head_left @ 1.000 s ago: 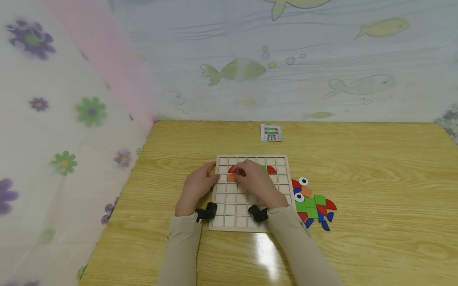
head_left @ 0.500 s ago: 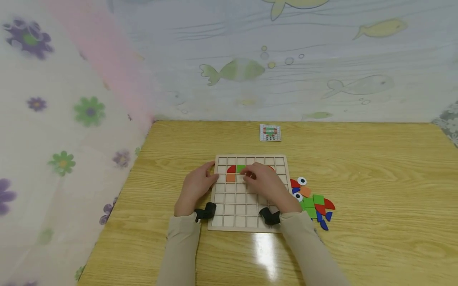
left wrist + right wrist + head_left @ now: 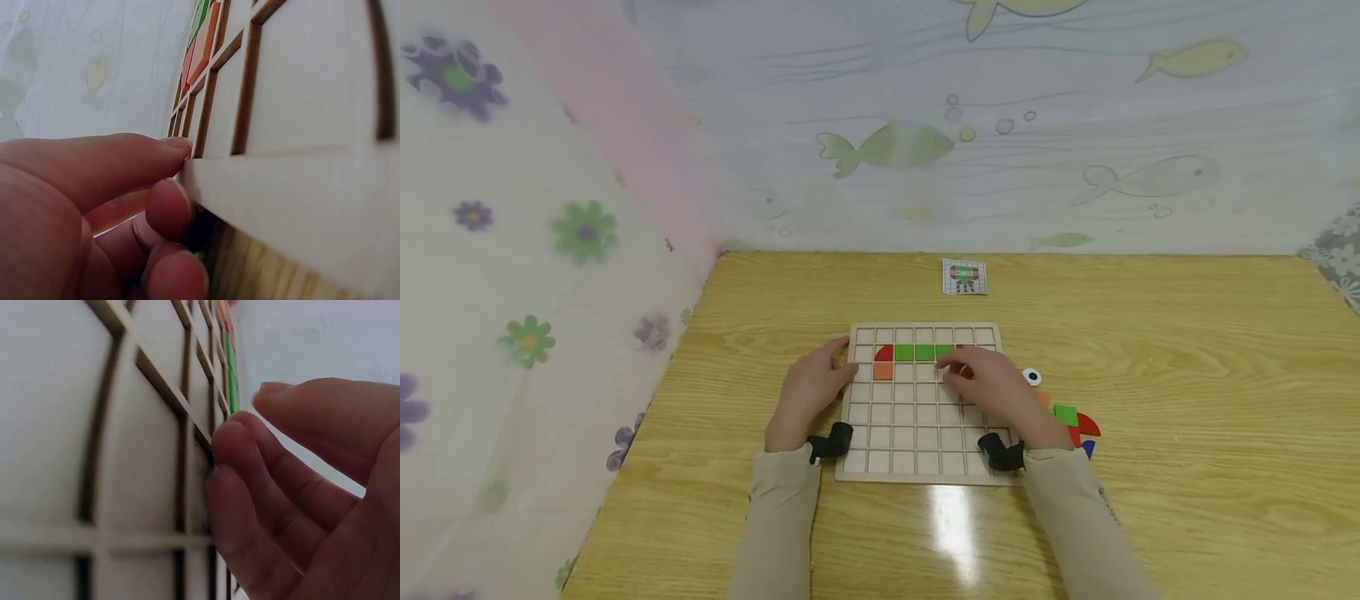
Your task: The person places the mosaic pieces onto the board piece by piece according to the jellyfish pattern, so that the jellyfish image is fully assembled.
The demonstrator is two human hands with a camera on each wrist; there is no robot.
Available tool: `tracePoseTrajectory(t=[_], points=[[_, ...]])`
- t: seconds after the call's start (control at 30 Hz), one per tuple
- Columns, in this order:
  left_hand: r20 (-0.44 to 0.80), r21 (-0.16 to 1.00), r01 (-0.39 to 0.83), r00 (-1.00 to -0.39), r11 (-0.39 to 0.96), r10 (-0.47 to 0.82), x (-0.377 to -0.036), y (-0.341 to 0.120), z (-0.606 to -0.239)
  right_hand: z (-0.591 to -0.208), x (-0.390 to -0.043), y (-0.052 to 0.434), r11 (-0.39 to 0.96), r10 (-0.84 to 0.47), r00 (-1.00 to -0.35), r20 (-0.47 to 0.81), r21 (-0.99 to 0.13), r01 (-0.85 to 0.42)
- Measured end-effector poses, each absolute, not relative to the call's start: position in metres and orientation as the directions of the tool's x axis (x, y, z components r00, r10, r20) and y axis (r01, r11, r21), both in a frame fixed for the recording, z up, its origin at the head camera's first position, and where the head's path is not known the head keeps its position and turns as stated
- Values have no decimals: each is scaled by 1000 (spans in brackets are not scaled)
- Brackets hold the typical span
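Observation:
A pale wooden grid board [image 3: 880, 477] lies on the table. In its second row are a red quarter-round piece [image 3: 885, 354], then several green square tiles [image 3: 924, 353] and a partly covered red piece. An orange tile [image 3: 883, 372] sits below the first red piece. My left hand [image 3: 808, 392] holds the board's left edge, its thumb [image 3: 169, 150] on the rim and fingertips against the side. Over the board's right part hovers my right hand [image 3: 992, 387], thumb and fingers apart in the right wrist view, no piece between them.
Right of the board lie loose pieces, partly behind my right arm: an eye disc [image 3: 1032, 377], a green tile [image 3: 1065, 415], a red quarter-round [image 3: 1088, 425] and a blue piece [image 3: 1088, 450]. A small pattern card [image 3: 965, 277] lies behind the board, near the patterned wall.
My right hand has moved right along the row, uncovering the orange tile and the green tiles and covering more of the loose pieces. My left hand stays at the board's edge.

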State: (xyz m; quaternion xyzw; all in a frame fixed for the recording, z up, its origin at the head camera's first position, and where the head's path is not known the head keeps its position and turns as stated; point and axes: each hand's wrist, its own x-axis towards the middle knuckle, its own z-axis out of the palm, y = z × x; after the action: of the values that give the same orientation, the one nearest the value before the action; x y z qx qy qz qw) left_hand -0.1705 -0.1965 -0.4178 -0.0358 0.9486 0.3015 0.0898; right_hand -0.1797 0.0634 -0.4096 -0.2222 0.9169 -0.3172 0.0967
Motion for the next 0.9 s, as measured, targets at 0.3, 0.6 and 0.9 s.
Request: tracePoseTrajectory(t=[0.3, 0.6, 0.9], points=[[-197, 567, -128, -980, 814, -17, -171, -197, -417, -402, -183, 87, 715, -394, -914, -97, -658, -238], [-204, 569, -146, -978, 809, -33, -170, -196, -418, -407, -191, 125, 759, -300, -943, -146, -635, -143], [-204, 574, -150, -978, 805, -37, -170, -195, -419, -406, -190, 153, 761, -278, -938, -205, -643, -85]])
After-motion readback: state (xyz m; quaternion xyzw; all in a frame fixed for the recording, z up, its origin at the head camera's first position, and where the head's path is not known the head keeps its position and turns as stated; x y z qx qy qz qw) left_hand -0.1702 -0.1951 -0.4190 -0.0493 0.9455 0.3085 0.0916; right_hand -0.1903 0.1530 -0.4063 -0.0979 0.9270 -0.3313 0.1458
